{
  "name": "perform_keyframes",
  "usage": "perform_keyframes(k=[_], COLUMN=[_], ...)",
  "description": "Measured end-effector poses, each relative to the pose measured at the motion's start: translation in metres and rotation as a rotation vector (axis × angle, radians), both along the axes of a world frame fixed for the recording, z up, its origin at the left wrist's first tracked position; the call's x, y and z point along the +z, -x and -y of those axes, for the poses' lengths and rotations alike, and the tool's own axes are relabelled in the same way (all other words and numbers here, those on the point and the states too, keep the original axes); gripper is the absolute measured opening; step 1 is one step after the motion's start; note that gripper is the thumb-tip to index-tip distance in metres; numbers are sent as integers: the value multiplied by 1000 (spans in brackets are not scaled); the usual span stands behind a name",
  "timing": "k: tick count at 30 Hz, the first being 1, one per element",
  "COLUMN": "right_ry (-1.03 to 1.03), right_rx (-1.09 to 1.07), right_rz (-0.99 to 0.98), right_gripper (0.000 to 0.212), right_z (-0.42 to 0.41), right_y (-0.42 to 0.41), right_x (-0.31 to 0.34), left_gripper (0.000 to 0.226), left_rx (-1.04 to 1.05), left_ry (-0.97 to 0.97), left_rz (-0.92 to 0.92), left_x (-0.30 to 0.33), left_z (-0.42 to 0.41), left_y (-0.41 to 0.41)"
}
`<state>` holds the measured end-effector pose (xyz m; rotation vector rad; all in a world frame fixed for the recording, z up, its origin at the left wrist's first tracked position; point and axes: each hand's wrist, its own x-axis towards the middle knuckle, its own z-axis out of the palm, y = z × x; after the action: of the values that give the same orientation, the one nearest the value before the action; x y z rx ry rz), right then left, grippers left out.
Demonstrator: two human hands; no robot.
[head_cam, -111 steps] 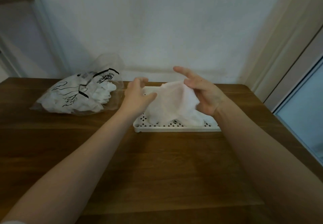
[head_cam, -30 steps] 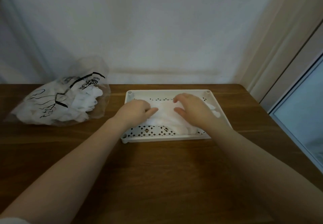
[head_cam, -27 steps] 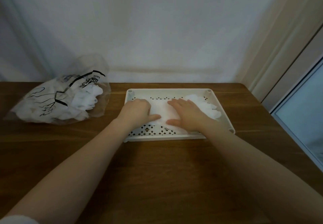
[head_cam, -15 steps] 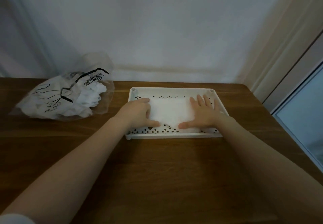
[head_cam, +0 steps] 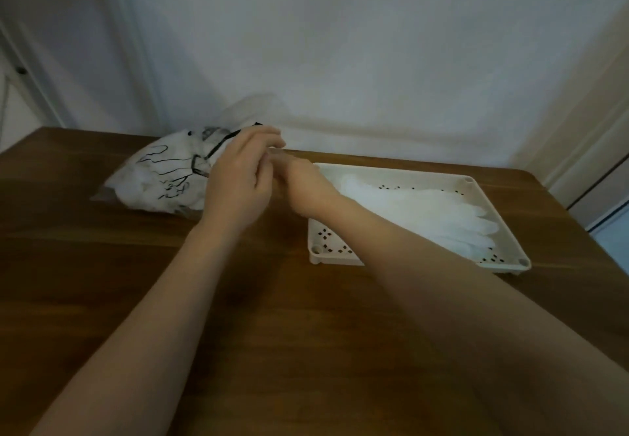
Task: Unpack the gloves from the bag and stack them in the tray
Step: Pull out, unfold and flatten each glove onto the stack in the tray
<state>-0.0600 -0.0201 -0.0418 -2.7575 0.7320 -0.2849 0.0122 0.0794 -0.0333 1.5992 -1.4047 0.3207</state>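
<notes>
Both hands have left the tray (head_cam: 490, 212) since 0.5 s ago, when they lay flat on the glove. They now sit at the bag (head_cam: 163, 176) mouth, left of the tray. Left hand (head_cam: 238, 180) hovers at the bag's open end, fingers loosely curled; blur hides whether it pinches the plastic, so cannot tell. Right hand (head_cam: 303, 183) is just beside it with fingers hidden behind the left, grip cannot tell either. 1 glove (head_cam: 425, 210) lies flattened in the tray, fingers toward the right end. Likely that placement is done and the next glove is being fetched; the bag looks mostly full. Surface is a dark wood table (head_cam: 272, 316), with a plain white wall (head_cam: 340, 44) behind and a door frame at right.
</notes>
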Motion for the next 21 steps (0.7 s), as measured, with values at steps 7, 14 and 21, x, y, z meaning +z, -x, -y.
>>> perform_keyframes(k=[7,14,21], right_ry=[-124,-115,-33], right_rx=[-106,-172,-117], right_rz=[-161,-145,-181], right_gripper=[73,33,15], right_z=[19,15,16], right_y=[-53,-69,-74], right_x=[-34,-36,-30], left_gripper=[44,48,38], left_rx=[132,95,99], left_ry=[-27,-95,-152], left_rz=[-275,-385,-390], left_x=[-25,-35,-34], left_z=[-2,1,-2], left_y=[-34,-46,-52])
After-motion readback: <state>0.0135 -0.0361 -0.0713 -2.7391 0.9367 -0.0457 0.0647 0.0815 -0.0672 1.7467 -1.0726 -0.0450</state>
